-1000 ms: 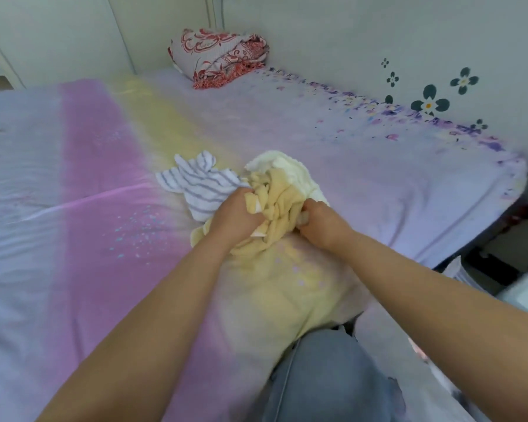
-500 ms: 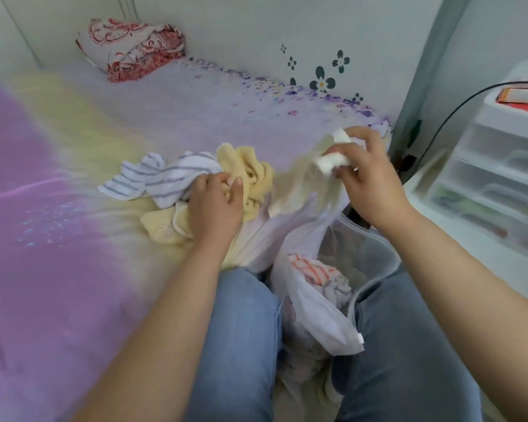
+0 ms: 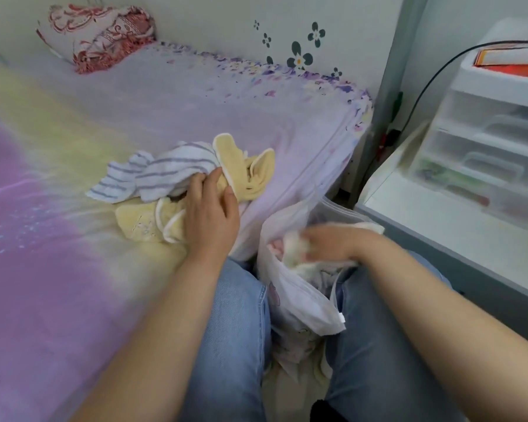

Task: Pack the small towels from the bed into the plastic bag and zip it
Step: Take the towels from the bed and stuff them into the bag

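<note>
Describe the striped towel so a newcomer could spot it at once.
Start at the bed with its purple-and-yellow sheet and look at the small pile near its front edge, just beyond the left hand. The striped towel is the crumpled white one with thin purple-grey lines; the towels touching it are plain yellow.

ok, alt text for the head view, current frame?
A seated person's right hand pushes a pale towel into a plastic bag between their knees, while the left hand rests on striped and yellow towels on the bed.
</note>
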